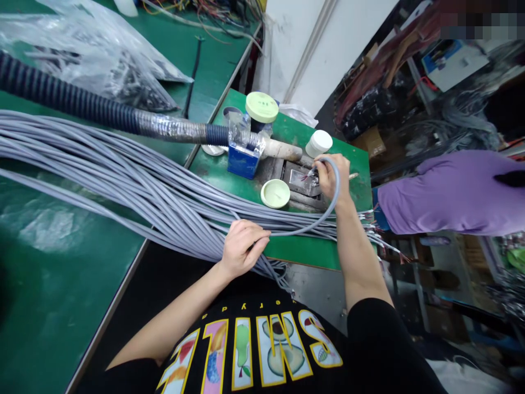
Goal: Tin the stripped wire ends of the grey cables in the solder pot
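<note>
My right hand [334, 174] pinches a grey cable [337, 191] close to its stripped end. Thin reddish wires at that end hang over a metal-lined pot [303, 180] of shiny, silvery material; whether they touch it I cannot tell. From my right hand the cable bends in a loop back toward my left hand [244, 246]. The fingers of my left hand are curled together at the edge of a thick bundle of grey cables [164, 186], and the looped cable runs in at its fingertips. Just left of the pot sits a round pale-green dish [275, 193].
A ribbed black hose [82, 98] with a pale nozzle [283, 149] reaches the pot past a blue box [243, 160]. Behind stand a green-lidded tub [261, 107] and a white jar [319, 143]. Plastic bags [102, 60] lie at upper left. A person in purple [443, 191] is at right.
</note>
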A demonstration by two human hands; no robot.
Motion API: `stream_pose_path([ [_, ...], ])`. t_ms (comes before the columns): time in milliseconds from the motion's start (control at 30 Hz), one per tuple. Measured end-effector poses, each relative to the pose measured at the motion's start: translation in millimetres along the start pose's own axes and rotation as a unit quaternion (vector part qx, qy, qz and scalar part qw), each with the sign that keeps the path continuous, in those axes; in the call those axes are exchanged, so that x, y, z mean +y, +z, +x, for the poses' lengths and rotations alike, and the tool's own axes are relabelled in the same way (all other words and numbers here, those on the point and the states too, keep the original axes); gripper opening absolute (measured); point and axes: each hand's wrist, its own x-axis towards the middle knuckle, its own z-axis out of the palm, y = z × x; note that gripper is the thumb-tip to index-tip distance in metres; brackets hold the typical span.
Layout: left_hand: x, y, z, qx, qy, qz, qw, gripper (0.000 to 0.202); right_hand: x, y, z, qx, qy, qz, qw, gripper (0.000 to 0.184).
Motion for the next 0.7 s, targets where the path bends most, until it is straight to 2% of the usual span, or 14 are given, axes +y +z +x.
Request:
stream_pose_path([
  [200, 0.3, 1.4, 0.4, 0.004, 0.012, 0.004, 1.0, 0.012, 4.5, 12.9, 2.9, -0.022, 0.004, -0.009, 1.0, 0.024],
  [267, -0.4, 1.3, -0.3, 0.003, 0.008, 0.007, 1.0, 0.012, -1.2, 4.6, -0.3, -0.008, 0.006, 0.004, 1.0, 0.024],
  [333, -1.6, 0.8, -1.3, 0.003, 0.003, 0.007, 1.0, 0.012, -14.0, -13.7, -9.4, 0.021, 0.003, 0.025, 0.999, 0.025],
  [500, 3.0, 4.3, 1.8, -0.003, -0.019, -0.026, 0.999, 0.011, -59.6, -70.9, -61.2, 0.084, -0.035, 0.097, 0.991, 0.022],
  [567, 11.7, 10.9, 7.3, -0.017, -0.046, -0.094, 0.994, 0.014, -73.2, -84.0, -88.1, 0.067, -0.094, 0.141, 0.983, 0.021],
  [633, 23.3, 20.2, 13.7, -0.052, -0.11, -0.188, 0.974, 0.021, -82.1, -90.2, -113.2, 0.047, -0.138, 0.173, 0.974, 0.027],
  [700, 34.6, 30.2, 18.7, -0.109, -0.198, -0.291, 0.93, 0.035, -87.3, -93.0, -134.3, 0.027, -0.165, 0.187, 0.968, 0.035],
])
